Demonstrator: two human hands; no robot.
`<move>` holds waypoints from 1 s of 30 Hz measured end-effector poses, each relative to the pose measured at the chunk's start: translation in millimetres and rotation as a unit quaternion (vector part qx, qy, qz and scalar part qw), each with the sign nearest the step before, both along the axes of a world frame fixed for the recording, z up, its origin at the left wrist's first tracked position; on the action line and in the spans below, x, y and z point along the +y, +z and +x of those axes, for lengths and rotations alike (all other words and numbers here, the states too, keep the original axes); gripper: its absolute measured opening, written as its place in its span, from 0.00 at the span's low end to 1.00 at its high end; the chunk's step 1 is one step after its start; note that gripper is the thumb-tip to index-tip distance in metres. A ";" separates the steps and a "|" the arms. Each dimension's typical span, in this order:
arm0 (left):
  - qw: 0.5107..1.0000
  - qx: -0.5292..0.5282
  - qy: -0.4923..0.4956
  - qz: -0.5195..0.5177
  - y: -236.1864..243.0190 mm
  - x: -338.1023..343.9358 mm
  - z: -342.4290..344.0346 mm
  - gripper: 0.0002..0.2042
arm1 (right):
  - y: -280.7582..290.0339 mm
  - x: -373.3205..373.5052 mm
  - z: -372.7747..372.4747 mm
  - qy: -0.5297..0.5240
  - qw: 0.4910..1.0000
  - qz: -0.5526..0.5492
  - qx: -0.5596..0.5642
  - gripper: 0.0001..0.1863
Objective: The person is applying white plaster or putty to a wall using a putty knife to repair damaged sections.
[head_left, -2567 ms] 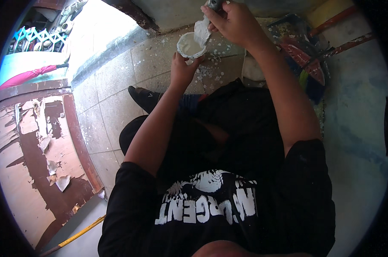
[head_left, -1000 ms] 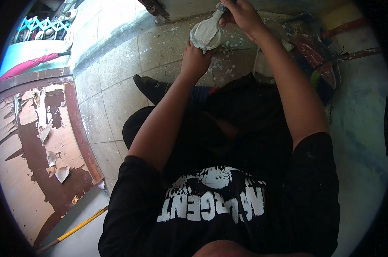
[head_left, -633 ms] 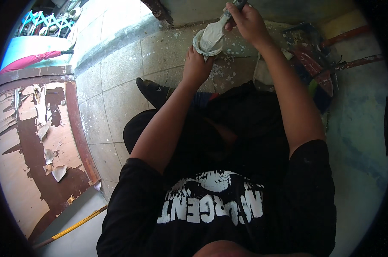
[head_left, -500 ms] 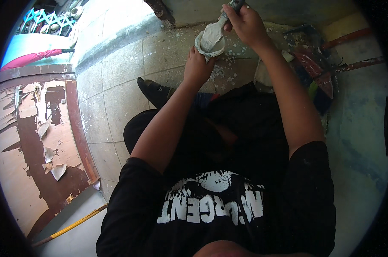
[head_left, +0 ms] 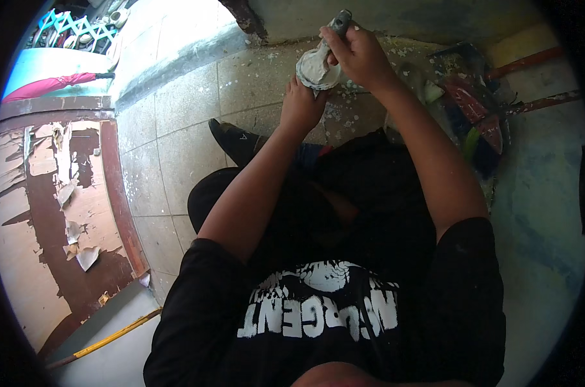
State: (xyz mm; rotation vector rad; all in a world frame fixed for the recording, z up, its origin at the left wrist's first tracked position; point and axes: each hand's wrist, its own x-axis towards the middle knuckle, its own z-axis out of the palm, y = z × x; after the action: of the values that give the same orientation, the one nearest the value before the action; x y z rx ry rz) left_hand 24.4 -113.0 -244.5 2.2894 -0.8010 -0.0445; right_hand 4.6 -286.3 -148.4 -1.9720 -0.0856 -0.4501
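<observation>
My right hand (head_left: 363, 59) is closed round the grey handle of a putty knife (head_left: 339, 23), which tilts down to the left. Its blade is coated with white paste and lies in a small round container (head_left: 320, 86), smeared white at the rim. My left hand (head_left: 303, 106) grips this container from the near side, its fingers partly hidden behind it. Thick white paste (head_left: 312, 66) fills what shows of the inside. Both hands are held out ahead of my lap, over the tiled floor.
White splatters dot the tiled floor (head_left: 186, 106). A plastic bag (head_left: 470, 100) with red and blue parts lies by the right wall. At left are a peeling brown door panel (head_left: 54, 213), a pink folded umbrella (head_left: 54, 85) and a yellow stick (head_left: 115, 334).
My right hand has moved slightly down and left, bringing the putty knife's blade lower into the container. The left hand still holds the container in nearly the same place.
</observation>
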 end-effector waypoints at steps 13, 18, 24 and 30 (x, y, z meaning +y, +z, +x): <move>0.999 -0.034 -0.010 0.010 3.9 3.9 0.0 0.29 | -0.2 -7.8 -0.7 -0.016 0.987 0.160 0.009 0.17; 0.998 0.045 0.023 -0.027 8.8 3.6 -0.7 0.30 | 24.7 -34.7 -6.6 -0.057 0.995 0.076 -0.013 0.17; 0.997 0.053 0.013 -0.047 18.8 5.0 -1.2 0.32 | 31.8 -44.6 -13.3 -0.062 0.988 0.137 -0.019 0.17; 0.998 0.055 -0.001 -0.025 15.1 9.9 2.6 0.36 | 18.2 -51.7 -17.8 -0.097 0.985 0.143 0.016 0.17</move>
State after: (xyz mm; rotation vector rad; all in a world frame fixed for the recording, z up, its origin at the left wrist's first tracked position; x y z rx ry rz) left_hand 27.1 -103.1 -229.4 2.2181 -0.7385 -0.1477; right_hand -13.2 -338.0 -130.2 -1.7106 0.1844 -0.5258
